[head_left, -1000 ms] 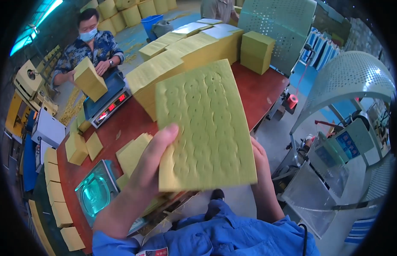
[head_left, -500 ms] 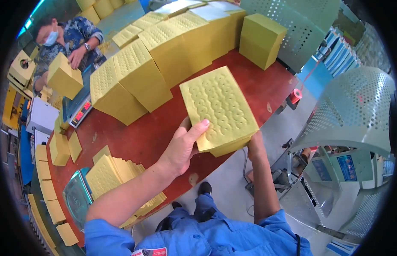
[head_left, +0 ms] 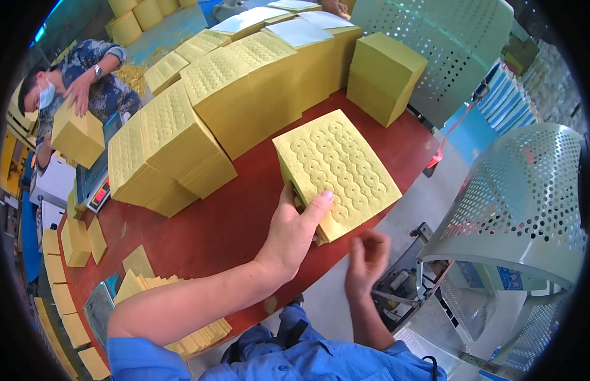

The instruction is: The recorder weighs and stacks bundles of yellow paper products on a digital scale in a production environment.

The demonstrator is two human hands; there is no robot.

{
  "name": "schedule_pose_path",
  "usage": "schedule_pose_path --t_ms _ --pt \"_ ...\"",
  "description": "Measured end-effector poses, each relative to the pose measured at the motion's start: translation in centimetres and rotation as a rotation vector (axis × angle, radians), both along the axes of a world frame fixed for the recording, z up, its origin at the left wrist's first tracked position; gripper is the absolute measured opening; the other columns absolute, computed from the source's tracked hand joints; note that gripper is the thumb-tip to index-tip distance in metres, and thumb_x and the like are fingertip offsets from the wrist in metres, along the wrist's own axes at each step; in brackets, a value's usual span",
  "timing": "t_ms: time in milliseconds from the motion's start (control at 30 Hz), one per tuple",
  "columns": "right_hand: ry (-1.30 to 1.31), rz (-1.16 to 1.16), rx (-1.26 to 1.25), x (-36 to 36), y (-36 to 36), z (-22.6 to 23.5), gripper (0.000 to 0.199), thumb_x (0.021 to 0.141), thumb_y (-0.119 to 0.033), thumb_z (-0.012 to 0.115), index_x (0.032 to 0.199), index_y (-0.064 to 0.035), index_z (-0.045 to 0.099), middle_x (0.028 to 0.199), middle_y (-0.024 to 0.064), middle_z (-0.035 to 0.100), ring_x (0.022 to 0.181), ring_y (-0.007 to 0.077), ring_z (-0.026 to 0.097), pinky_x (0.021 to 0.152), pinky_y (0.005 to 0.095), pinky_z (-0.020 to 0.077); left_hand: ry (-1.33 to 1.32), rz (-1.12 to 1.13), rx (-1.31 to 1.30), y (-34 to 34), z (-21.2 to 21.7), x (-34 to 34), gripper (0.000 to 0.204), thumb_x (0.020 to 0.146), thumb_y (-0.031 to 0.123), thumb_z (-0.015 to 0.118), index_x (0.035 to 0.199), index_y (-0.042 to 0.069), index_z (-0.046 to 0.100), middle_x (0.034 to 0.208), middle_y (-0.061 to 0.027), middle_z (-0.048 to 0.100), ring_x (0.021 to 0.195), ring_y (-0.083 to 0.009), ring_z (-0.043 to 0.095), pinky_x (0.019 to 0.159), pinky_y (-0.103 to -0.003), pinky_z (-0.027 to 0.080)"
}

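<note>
My left hand [head_left: 295, 232] grips the near left edge of a stack of yellow joss paper [head_left: 345, 165], its thumb on top and its fingers at the side and below. Rows of stamped coin shapes mark the top sheet. The stack is raised over the front part of the red table [head_left: 244, 203]. Just off the stack's near right corner, my right hand [head_left: 368, 260] is apart from it. Its fingers are curled in, and nothing shows in them.
Tall stacks of yellow paper [head_left: 212, 89] line the table's far side; a separate one [head_left: 384, 76] stands at the far right. Loose sheets [head_left: 187, 317] lie near left. A co-worker [head_left: 79, 89] holds a block by a scale [head_left: 99, 193]. A perforated metal guard [head_left: 517, 197] is at right.
My right hand has come off the stack and moved down. The left hand still grips the stack, which has shifted slightly right. The view has shifted, and the co-worker's head is bent lower.
</note>
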State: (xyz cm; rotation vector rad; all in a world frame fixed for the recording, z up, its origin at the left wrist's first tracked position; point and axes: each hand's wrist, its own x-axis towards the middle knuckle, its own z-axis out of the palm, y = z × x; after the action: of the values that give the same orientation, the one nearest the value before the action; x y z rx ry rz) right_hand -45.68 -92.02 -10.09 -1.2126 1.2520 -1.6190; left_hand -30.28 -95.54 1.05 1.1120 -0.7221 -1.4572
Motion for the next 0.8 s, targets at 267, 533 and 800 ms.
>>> schedule_pose_path --t_ms 267,533,800 --pt "0.259 0.000 -0.032 0.9 -9.1 -1.2 0.032 0.084 -0.002 0.078 0.108 -0.0003 0.056 0.092 0.0091 0.063 0.085 0.0197 0.065 0.079 0.0326 0.0548 0.010 0.055 0.009 -8.1 -0.5 -2.5 0.058 0.099 0.030 0.064 0.139 -0.004 0.039 0.127 -0.0146 0.058 0.116 -0.0185 0.058 0.097 -0.033 0.048" --pt "0.342 -0.099 -0.079 0.1 -20.1 -2.3 0.032 0.090 -0.007 0.070 0.117 0.0008 0.055 0.107 0.0143 0.059 0.095 0.0259 0.063 0.076 0.0362 0.0546 -0.192 0.080 0.017 -21.0 -4.0 -4.9 0.073 0.094 0.050 0.064 0.147 0.011 0.034 0.143 -0.0154 0.047 0.128 -0.0318 0.051 0.094 -0.059 0.047" --pt "0.518 -0.120 -0.140 -0.9 -25.0 -3.3 0.047 0.090 -0.007 0.066 0.134 0.0014 0.050 0.123 0.0200 0.057 0.103 0.0345 0.062 0.086 0.0405 0.0530 -0.420 0.306 0.072 -29.4 -4.0 -7.5 0.086 0.085 0.058 0.069 0.131 -0.012 0.047 0.128 -0.0309 0.056 0.118 -0.0402 0.060 0.101 -0.046 0.047"
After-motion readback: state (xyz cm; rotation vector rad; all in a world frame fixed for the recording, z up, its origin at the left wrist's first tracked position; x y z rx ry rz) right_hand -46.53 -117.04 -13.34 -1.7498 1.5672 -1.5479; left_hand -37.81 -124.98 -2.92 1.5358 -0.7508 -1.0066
